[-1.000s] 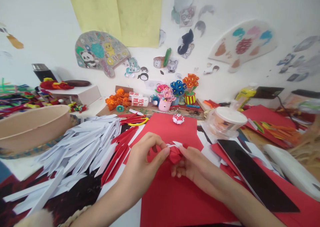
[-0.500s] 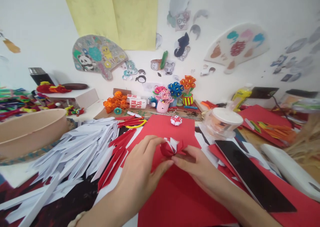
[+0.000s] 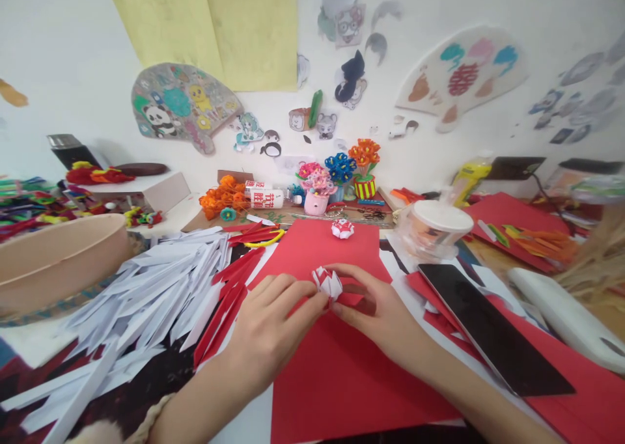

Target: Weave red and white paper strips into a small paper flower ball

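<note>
Both my hands meet over a red paper sheet (image 3: 342,372) on the table. My left hand (image 3: 273,327) and my right hand (image 3: 375,310) pinch a small folded red and white paper piece (image 3: 327,281) between their fingertips, fingers curled around it. A second, similar red and white paper ball (image 3: 342,229) lies farther back on the same sheet.
A heap of white paper strips (image 3: 146,288) and red strips (image 3: 229,294) lies left. A tan bowl (image 3: 58,255) stands far left. A black phone (image 3: 488,327), a clear lidded tub (image 3: 434,229) and a white object (image 3: 566,327) sit right. Paper flowers (image 3: 336,177) line the wall.
The paper piece was a spread red fold a second ago; now it is bunched into a compact red and white ball. Both hands closed in around it and shifted slightly away from me.
</note>
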Demonstrator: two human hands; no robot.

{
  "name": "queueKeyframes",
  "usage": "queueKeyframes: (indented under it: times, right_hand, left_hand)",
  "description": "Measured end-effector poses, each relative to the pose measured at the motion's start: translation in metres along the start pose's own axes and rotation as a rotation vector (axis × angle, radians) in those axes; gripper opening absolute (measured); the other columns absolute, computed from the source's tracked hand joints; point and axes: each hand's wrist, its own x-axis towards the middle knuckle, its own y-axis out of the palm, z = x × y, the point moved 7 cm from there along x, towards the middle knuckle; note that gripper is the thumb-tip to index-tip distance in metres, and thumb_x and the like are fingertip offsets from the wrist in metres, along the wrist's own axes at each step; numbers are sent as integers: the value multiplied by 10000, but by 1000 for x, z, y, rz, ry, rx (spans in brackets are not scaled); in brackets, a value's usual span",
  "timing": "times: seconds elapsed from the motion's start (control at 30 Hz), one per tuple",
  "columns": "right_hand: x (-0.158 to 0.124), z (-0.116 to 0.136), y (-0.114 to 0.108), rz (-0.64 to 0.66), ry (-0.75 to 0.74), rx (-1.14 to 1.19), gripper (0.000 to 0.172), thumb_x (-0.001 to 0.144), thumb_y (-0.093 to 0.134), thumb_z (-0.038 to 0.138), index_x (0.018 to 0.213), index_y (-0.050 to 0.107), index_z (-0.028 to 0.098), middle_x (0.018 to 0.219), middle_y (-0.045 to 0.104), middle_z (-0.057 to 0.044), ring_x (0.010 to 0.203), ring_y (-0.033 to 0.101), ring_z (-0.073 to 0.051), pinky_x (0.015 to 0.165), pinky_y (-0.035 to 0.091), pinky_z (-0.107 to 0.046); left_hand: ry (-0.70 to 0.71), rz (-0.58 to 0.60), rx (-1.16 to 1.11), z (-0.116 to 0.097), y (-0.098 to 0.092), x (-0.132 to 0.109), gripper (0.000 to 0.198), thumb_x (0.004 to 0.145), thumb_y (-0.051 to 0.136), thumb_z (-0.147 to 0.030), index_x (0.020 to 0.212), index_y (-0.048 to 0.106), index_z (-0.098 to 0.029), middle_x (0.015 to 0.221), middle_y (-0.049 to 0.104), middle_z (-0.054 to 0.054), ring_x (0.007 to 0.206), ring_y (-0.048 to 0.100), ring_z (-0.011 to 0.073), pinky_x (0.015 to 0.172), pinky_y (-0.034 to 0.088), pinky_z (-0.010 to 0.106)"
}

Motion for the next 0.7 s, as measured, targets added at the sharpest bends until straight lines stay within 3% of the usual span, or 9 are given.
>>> queueKeyframes:
  times: [0.07,0.3,0.57,0.7]
  right_hand:
    - [0,1,-1,1,-22,-28,382,843,685,204,1206,584,268,1237,666,-62,1096,658,-219,917,565,-371]
    - [-2,10,-5,-72,-164,-232,394,834,659,118,1198,584,249,1213,670,-63,1089,660,-218,953,542,-384]
    - [-10,25,-4,-145,-380,-582,374,898,589,131,1248,518,241,1192,652,-73,1055,647,-213,914,538,-365]
    - [-12,24,-6,-234,-399,-762,447,809,726,243,1192,508,170,1159,630,-125,1048,611,-285,868,524,-429]
  left_hand:
    - [80,-3,29,-4,0,-2,158,939,536,-103,1071,604,-158,967,688,60,797,570,173,684,420,310]
    - [163,-23,87,-12,-1,1,174,941,507,-99,1083,600,-138,912,713,59,762,597,169,677,412,313]
    - [11,-34,76,-14,-1,9,161,885,515,-71,1003,581,-158,855,715,42,706,624,171,615,424,307]
    - [20,-16,86,-14,5,6,119,904,510,-67,869,588,-150,706,676,30,603,571,155,545,396,286]
